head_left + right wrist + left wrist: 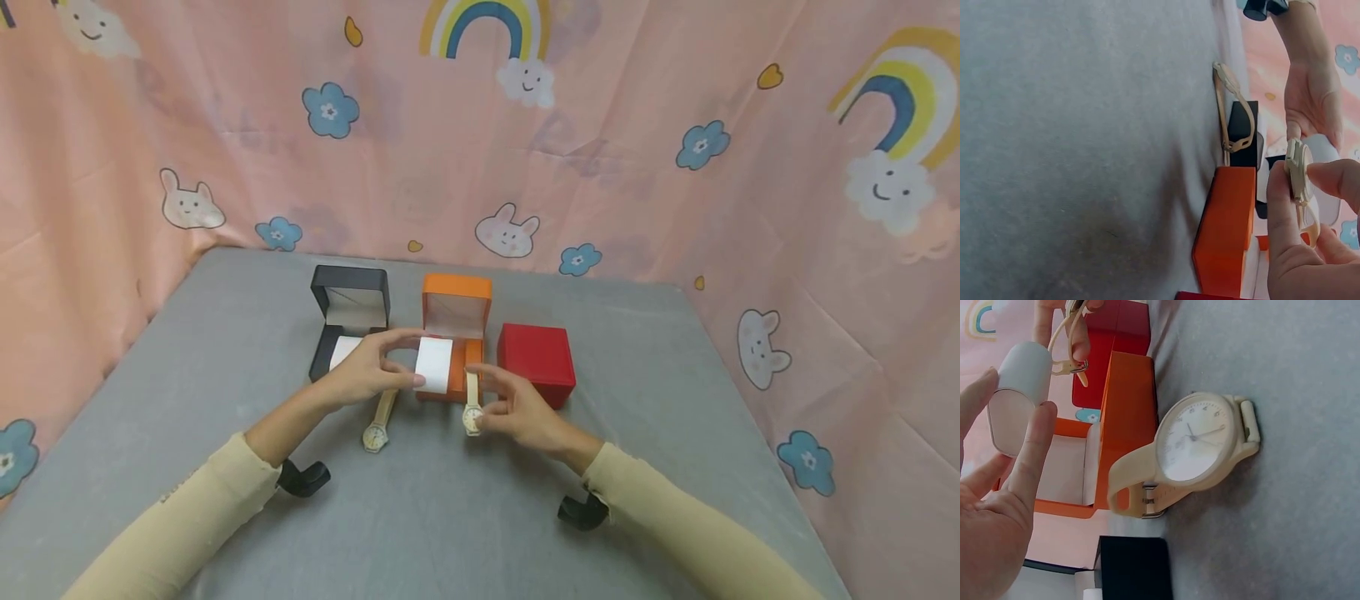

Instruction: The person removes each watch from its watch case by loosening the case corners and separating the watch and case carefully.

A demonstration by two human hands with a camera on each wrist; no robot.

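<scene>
Head view, centre: the left hand (363, 369) grips a white rounded cushion (433, 365); the right hand (525, 412) pinches a cream-strapped round watch (472, 417). Behind them stands an open orange box (457, 286). Lower left, another cream-strapped watch (375, 437) lies on the grey table (450, 525).

Blurred numerals (1204, 410) on one watch dial (1192, 439)

You've a matt grey cloth-covered table (420, 525); twd its far edge, a square red box (536, 354), smooth w/ slight sheen. Your round cream-strapped watch (1191, 440) has glossy dial, metal buckle (1149, 500); your rounded white cushion (1027, 365) looks smooth, matt.
</scene>
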